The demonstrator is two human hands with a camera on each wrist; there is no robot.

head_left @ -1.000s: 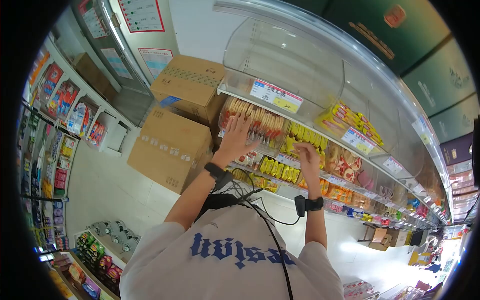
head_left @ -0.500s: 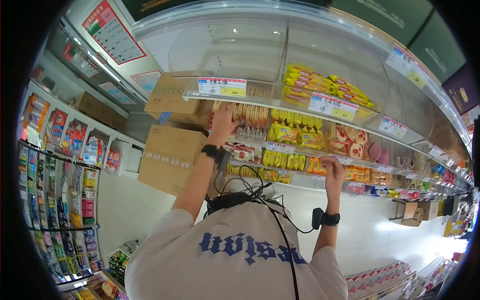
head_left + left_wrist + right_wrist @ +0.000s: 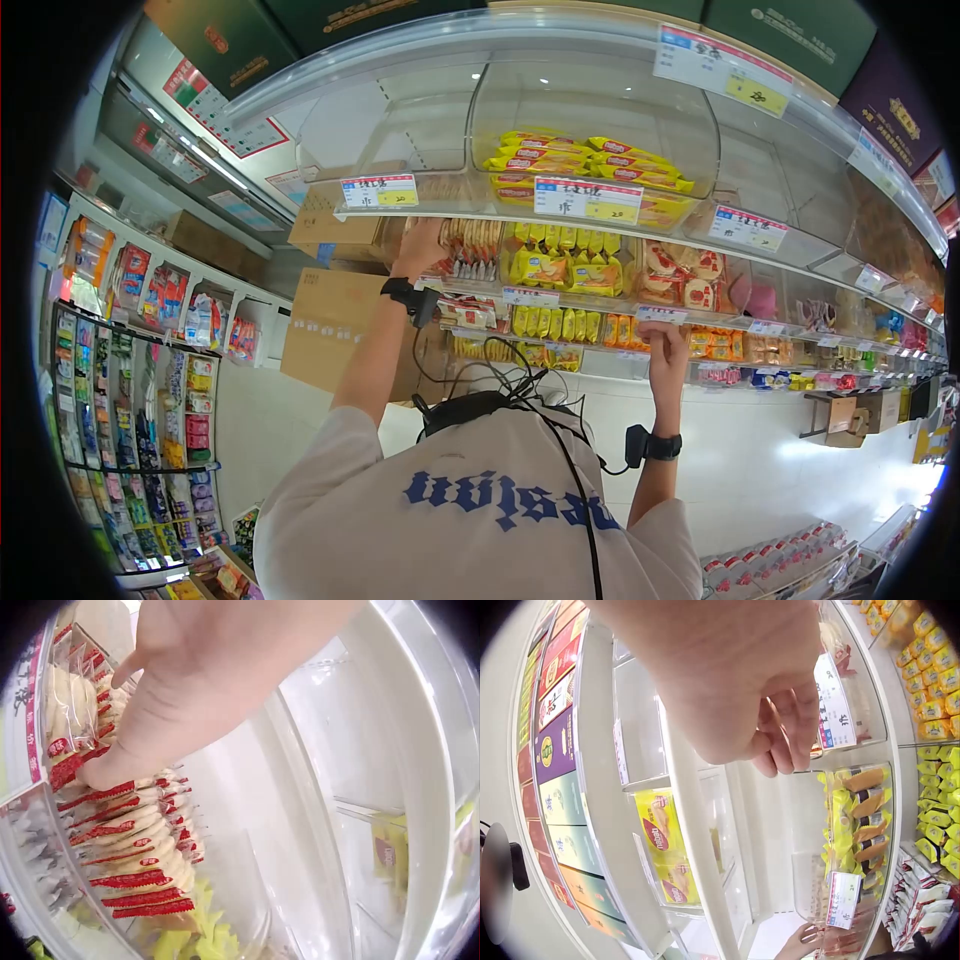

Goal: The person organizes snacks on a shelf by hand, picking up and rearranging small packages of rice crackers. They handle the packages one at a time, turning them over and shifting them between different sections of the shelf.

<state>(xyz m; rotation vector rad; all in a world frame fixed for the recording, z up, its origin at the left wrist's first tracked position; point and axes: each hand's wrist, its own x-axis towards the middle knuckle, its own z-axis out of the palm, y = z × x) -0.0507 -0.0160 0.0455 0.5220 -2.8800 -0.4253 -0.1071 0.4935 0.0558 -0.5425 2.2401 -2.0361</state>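
Observation:
My left hand reaches into a clear shelf bin at the left end of the middle shelf. It is among a row of flat round biscuits in clear wrappers with red edges. From the left wrist, the thumb presses down beside a wrapped biscuit packet at the bin's front; the other fingers are mostly hidden, and I cannot tell whether they grip it. My right hand hovers at the shelf edge by a price tag, its fingers loosely bent with nothing in them.
Yellow snack packs fill an upper bin behind a clear front. More yellow packs stand right of the biscuits. Cardboard boxes are stacked at the left. A cable runs down my shirt; stocked racks stand far left.
My left hand has moved from over the biscuits to deeper in the bin at its left end. My right hand has drawn away rightward from the yellow packs. The head view has turned and shifted.

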